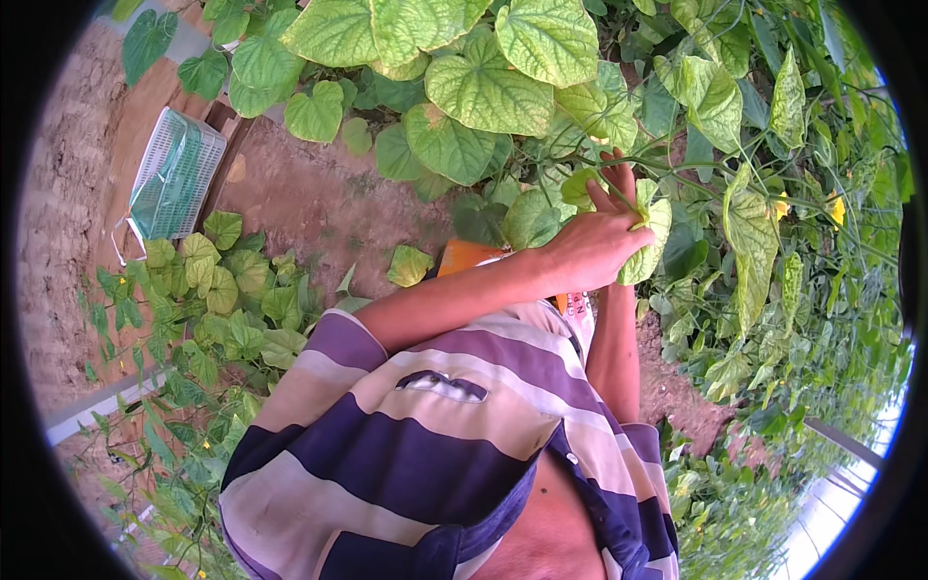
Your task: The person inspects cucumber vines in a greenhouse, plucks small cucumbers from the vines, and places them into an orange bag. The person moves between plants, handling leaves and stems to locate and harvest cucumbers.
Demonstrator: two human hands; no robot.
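My left hand [596,245] reaches across my body, its fingers closed on a yellow-green vine leaf [647,250] near the leaf's stalk. The right forearm rises behind it, and most of my right hand [618,177] is hidden by the left. Only a few fingers show above, close to a green vine stem [674,168]; whether they grip anything is not visible. The stem belongs to a cucumber-like plant with broad, yellowing leaves [489,87]. A curled leaf [750,246] hangs to the right of both hands.
Dense foliage with yellow flowers [837,209] fills the right side. A white plastic basket [177,177] with something green inside stands at the left, by bare soil [290,188]. Lower vines [239,290] grow left of me. An orange-and-white printed item [467,255] is at my waist.
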